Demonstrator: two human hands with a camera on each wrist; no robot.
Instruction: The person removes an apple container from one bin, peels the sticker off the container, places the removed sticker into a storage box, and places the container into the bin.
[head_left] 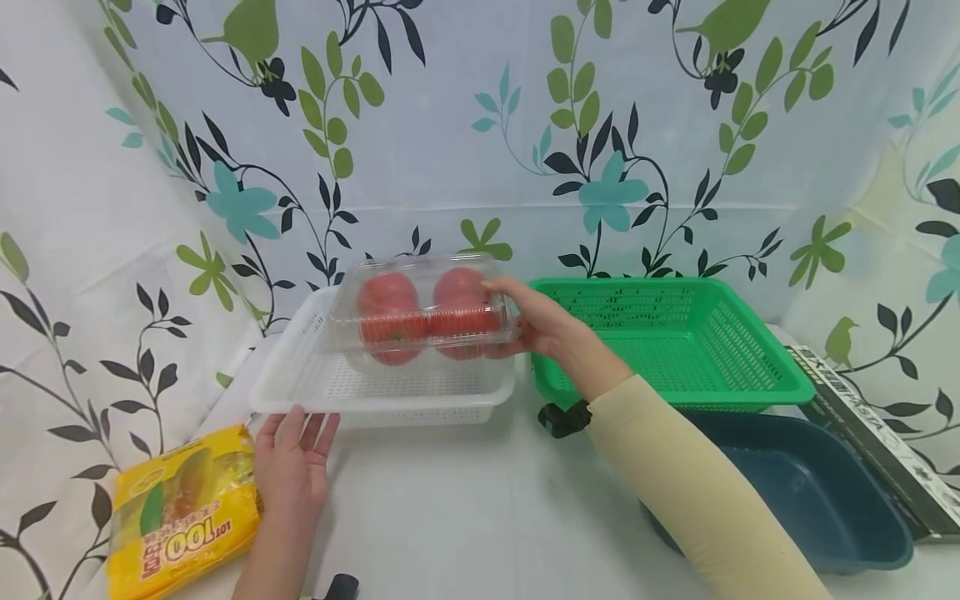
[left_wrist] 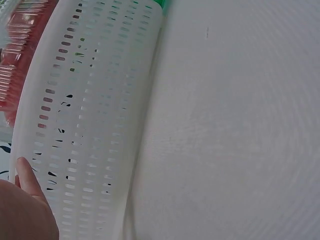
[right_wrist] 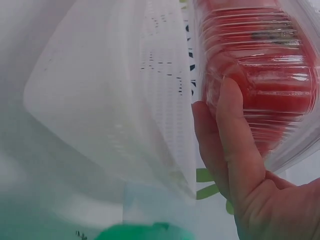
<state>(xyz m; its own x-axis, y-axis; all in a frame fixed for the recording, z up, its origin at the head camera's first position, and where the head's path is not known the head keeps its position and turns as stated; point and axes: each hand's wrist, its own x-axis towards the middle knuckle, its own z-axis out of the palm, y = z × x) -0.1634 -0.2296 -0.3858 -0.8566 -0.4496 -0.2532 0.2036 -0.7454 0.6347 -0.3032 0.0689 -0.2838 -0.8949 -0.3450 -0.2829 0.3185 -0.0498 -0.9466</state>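
Observation:
My right hand (head_left: 536, 321) grips the right end of a clear plastic clamshell pack (right_wrist: 260, 90) holding red tomatoes (head_left: 387, 292). The thumb is on top and the other fingers are lower on its side. The pack is raised over a white perforated basket (head_left: 300, 367), its ribbed side facing me. Against the basket's near left rim rests my left hand (head_left: 292, 471), fingers extended. In the left wrist view a finger of the left hand (left_wrist: 30, 200) lies along the basket's outer wall (left_wrist: 100, 125); the rest of that hand is largely out of frame.
To the right of the white basket stands a green perforated basket (head_left: 675, 354). A dark blue tub (head_left: 802, 483) sits nearer, partly behind my right sleeve (head_left: 690, 492). A long black-and-white box (head_left: 885, 442) lies along the right edge. A yellow printed packet (head_left: 183, 512) lies left of my left arm.

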